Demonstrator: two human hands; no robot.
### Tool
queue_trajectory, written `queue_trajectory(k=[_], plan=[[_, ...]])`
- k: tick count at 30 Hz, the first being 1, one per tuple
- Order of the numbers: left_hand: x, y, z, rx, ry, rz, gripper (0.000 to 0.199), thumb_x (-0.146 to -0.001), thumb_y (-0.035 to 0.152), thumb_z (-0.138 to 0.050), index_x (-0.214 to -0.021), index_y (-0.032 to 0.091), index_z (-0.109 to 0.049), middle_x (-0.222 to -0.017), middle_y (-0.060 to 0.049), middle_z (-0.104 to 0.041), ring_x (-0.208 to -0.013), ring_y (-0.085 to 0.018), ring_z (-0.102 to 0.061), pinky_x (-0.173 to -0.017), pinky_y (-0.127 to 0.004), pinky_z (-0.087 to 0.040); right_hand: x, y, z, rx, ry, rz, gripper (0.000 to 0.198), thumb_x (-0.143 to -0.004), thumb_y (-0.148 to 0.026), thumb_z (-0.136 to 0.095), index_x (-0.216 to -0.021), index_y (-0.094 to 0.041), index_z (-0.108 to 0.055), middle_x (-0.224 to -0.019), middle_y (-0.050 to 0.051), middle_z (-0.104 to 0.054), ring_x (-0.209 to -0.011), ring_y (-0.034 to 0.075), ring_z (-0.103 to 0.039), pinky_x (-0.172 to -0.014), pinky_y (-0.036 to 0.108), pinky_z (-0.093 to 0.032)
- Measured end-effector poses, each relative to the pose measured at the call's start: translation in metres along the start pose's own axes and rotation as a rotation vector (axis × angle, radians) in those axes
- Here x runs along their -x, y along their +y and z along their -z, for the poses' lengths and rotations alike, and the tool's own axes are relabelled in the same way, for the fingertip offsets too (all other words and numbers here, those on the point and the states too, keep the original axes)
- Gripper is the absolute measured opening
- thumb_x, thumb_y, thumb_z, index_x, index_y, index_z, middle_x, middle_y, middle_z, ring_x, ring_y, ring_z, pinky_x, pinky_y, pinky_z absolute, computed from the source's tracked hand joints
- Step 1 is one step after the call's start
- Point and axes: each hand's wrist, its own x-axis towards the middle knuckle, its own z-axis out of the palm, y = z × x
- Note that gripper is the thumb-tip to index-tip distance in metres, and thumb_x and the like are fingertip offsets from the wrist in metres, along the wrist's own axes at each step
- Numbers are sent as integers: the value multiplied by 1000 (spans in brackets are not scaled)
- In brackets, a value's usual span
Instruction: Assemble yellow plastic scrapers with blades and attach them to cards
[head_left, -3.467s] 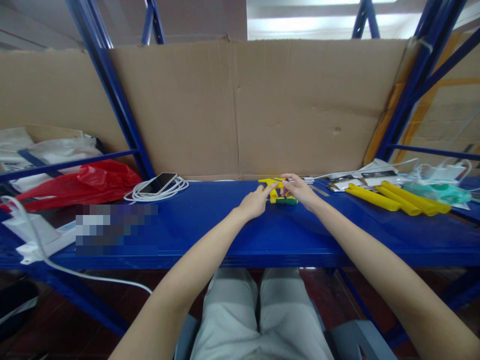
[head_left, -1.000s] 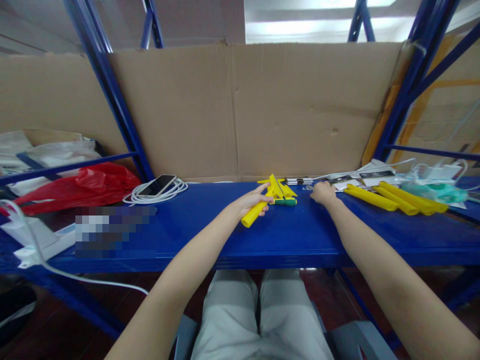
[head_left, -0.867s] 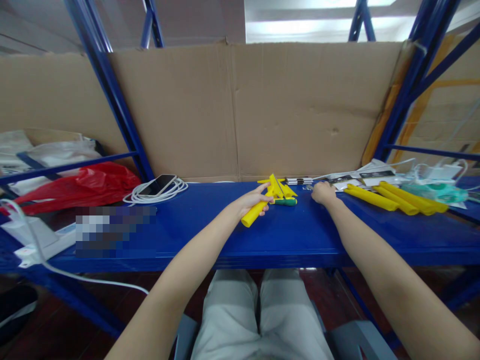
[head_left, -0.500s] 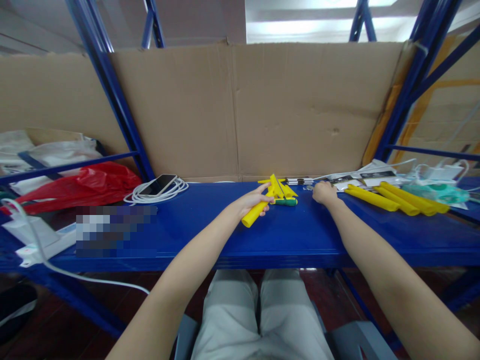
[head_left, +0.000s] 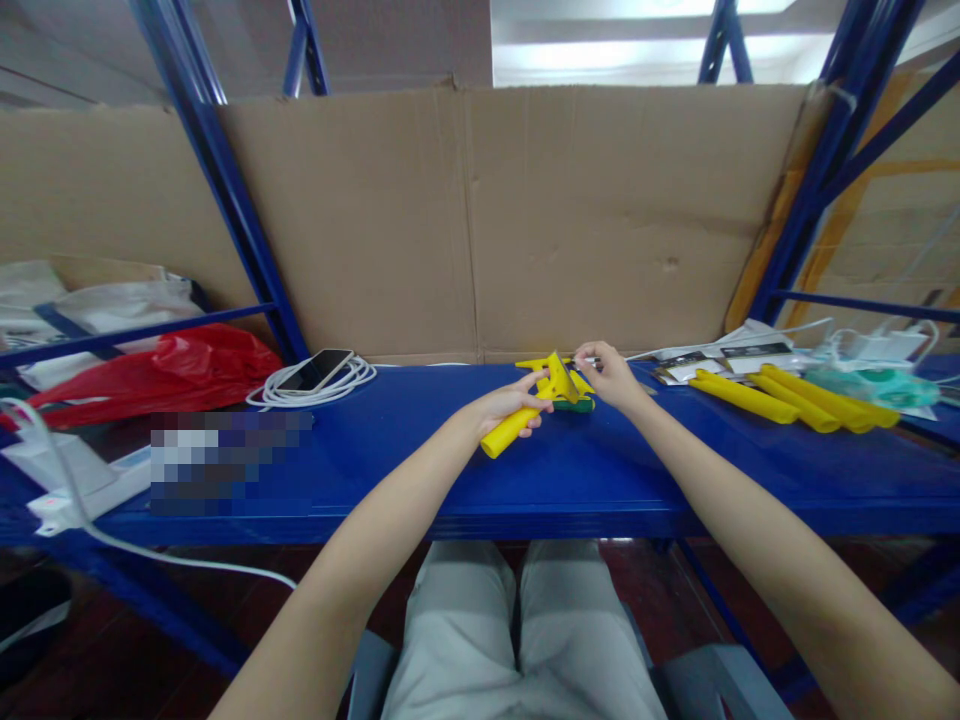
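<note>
My left hand [head_left: 511, 402] is wrapped round a yellow scraper-like tool [head_left: 504, 434] with a tube-shaped handle and a flared head, tilted up to the right. Close by that head, my right hand [head_left: 612, 374] pinches with thumb and fingertips; what lies between them is too small to make out. A green screwdriver-like handle [head_left: 577, 405] rests on the blue table just beneath. Behind the held tool lie more yellow parts [head_left: 529, 363], partly hidden by it and by my hands.
Several yellow tubes [head_left: 795, 397] lie at the right, beside flat packets [head_left: 759, 356] and a pale green bag [head_left: 874, 385]. A phone [head_left: 319, 370] sits on a coiled white cable [head_left: 364, 375] at the left, near a red plastic bag [head_left: 187, 365]. Cardboard [head_left: 360, 220] stands behind the blue table [head_left: 420, 440].
My right hand has moved left from the small parts on the table to the yellow tool's head. My left hand still holds the tool, its head shifted slightly right.
</note>
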Motion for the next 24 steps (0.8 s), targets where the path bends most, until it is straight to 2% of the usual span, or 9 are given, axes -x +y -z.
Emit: queue_trajectory(k=[5, 14, 24], plan=[[-1, -1, 2, 9, -4, -4, 75, -80, 6, -51, -140, 35, -17, -76, 3, -52, -41, -5, -48, -36, -14, -35, 3, -14, -9, -102, -1, 131, 9, -82, -25, -47, -75, -21, -50, -93, 7, -63, -94, 20, -55, -89, 36, -36], [0, 0, 1, 3, 12, -3, 78, -80, 8, -51, -141, 37, -12, -77, 2, -53, -42, -5, -47, -38, -15, -36, 5, -19, -6, -110, -32, 128, 7, -79, -24, -51, -73, -21, -53, -95, 7, -62, -96, 21, -54, -89, 39, -36], [1, 0, 0, -45, 10, 0, 82, -78, 8, -53, -141, 39, -12, -77, 3, -53, -43, -4, -48, -40, -15, -36, 6, -21, -7, -138, -28, 58, 6, -75, -22, -53, -70, -20, -52, -91, 6, -60, -95, 21, -53, -86, 39, -39]])
